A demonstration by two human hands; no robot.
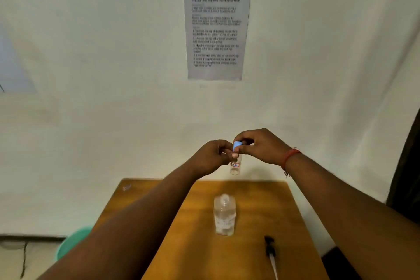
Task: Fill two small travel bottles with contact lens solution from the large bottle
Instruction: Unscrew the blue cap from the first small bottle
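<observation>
Both hands are up above the far edge of the table (261,211), meeting around a small travel bottle (235,167) held in the air. The left hand (212,159) comes in from nine o'clock, fingers curled around the upper part of that little clear bottle. The right hand (261,146) comes in from three o'clock, thumb and fingers pinched on the blue cap (237,145) right at the top of the bottle. Whether the cap sits screwed on or loose cannot be told. The bottle hangs upright, and a white label with red and blue marks shows on its side below the fingers. A red thread bracelet (289,158) circles the right wrist.

Down at six o'clock from the hands, the large bottle (224,215) stands upright near the middle of the wooden table, clear, with liquid inside, well apart from both hands. At five o'clock from it lies a black pump sprayer head (270,249) with its white tube pointing toward the near edge.

On the wall at twelve o'clock hangs a printed instruction sheet (217,32), its text too blurred to read. A teal basin (72,243) sits on the floor at eight o'clock.
</observation>
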